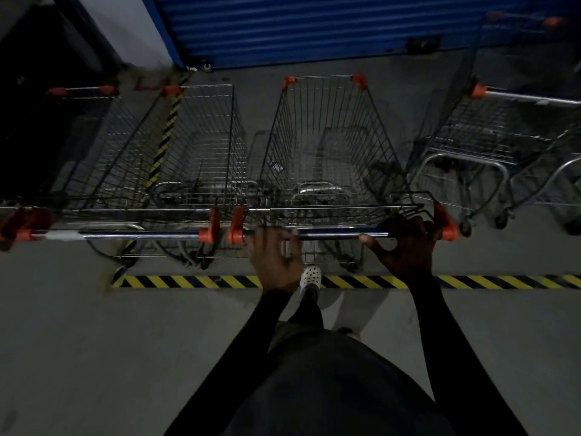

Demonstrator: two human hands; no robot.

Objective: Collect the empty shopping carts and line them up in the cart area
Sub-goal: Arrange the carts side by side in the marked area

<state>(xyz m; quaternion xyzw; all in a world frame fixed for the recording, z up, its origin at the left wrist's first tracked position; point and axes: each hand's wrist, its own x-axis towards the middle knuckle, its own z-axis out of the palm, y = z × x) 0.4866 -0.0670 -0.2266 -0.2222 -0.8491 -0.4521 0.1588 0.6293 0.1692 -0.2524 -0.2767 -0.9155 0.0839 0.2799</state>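
- The left hand (274, 259) and right hand (405, 243) curl loosely over the chrome handlebar (330, 236) of an empty silver wire shopping cart (327, 146).
- It stands beside a matching wire cart (195, 152), past the yellow-black striped floor tape (188, 281).

A dim cart bay, probably at a supermarket: wire shopping carts (327, 146) ranked beyond the fingers (270, 237), hazard-striped floor tape (188, 282) beneath, blue roller shutter (314, 26) behind.

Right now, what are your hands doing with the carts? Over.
Left hand and right hand on the cart handle. Cart empty, beside neighbour cart. Striped floor tape underfoot; nothing blocking.
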